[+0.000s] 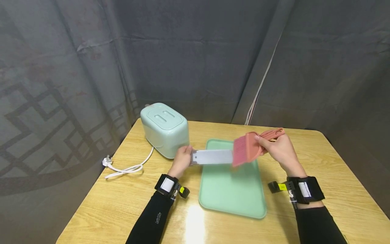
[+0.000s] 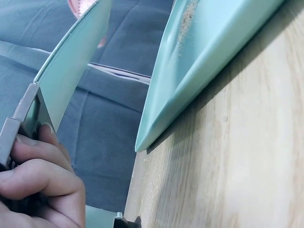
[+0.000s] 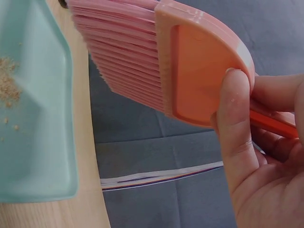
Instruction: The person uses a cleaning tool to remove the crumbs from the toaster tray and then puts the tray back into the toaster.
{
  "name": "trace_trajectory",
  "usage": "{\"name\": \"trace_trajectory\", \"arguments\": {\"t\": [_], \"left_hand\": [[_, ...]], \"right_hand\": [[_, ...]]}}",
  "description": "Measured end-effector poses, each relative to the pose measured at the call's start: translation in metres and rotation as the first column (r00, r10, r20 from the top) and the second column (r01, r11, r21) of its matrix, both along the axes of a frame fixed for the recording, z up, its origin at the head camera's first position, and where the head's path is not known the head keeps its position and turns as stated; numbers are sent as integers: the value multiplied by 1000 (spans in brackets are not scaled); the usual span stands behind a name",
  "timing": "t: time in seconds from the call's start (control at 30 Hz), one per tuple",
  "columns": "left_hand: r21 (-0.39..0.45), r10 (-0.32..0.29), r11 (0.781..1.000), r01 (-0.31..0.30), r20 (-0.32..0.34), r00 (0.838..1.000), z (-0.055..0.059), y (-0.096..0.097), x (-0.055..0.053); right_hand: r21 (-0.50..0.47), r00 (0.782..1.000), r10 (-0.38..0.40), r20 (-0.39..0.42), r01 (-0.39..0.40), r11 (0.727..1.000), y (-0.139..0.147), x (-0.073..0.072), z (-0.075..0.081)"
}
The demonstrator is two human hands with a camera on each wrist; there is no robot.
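In the head view my left hand [image 1: 181,158] grips one end of a flat, shiny crumb tray [image 1: 213,157], held out level over the far part of a mint-green serving tray [image 1: 233,195]. My right hand [image 1: 281,149] pinches a coral hand brush [image 1: 253,145] with pink bristles, its thumb on the brush head. The bristles overlap the crumb tray's free end in this view. In the right wrist view, a small heap of tan crumbs [image 3: 8,80] lies on the serving tray.
A pale mint toaster [image 1: 166,130] stands at the back left of the wooden table [image 1: 317,162], slots covered by a lid. Its white cord [image 1: 131,170] and plug lie along the left side. Grey curtains [image 1: 195,61] hang behind the table.
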State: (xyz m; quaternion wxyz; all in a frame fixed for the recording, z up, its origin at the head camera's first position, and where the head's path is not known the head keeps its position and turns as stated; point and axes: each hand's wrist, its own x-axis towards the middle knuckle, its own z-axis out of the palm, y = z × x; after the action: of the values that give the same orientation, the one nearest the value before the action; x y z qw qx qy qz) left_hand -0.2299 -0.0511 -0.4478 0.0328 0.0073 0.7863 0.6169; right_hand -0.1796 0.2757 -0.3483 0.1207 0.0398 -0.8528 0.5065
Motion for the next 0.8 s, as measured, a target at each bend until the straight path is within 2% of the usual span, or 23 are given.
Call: {"name": "trace_trajectory", "arguments": {"t": [0.23,0.6,0.8], "left_hand": [[7,4,1000,-4,5,1000,2,5,1],[-8,-23,1000,22,-30,999,4,9,3],[5,-40,999,40,-38,998,4,8,4]], "right_hand": [[-76,998,57,-22,-58,995,-24,-6,3],[-115,983,181,1,-180,977,-87,-20,-9],[-89,983,181,18,-179,980,-96,-24,-16]]}}
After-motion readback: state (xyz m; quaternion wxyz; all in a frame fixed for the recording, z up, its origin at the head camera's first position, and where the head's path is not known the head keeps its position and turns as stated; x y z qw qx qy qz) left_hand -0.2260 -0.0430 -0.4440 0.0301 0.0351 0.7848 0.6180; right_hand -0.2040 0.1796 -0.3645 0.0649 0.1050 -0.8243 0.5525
